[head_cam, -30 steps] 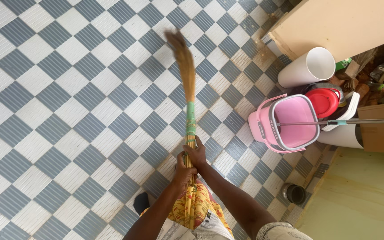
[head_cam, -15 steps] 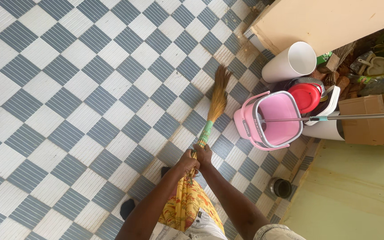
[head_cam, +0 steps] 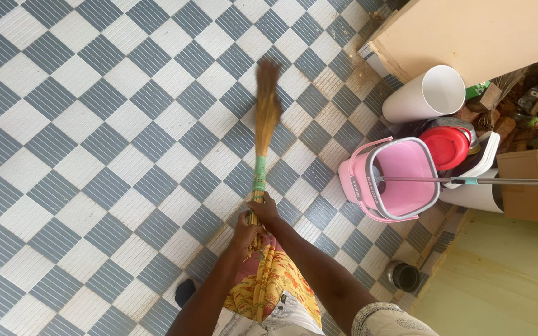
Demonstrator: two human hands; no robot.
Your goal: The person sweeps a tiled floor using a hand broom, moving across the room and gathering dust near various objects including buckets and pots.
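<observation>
I hold a straw hand broom with green bands around its bundle. Both hands grip its lower end: my left hand below and my right hand just above it. The bristles point away from me over the grey-and-white checkered floor tiles; their tip is blurred. The floor below me is partly hidden by a yellow and pink patterned cloth hanging at my front.
To the right stand a pink mop bucket with a mop pole across it, a red lid, a white pipe section, a cardboard box, a beige cabinet and a small dark pot.
The broom swung from far ahead to the right near the bucket, and has now swung back to the left and forward. Both hands stayed closed on it.
</observation>
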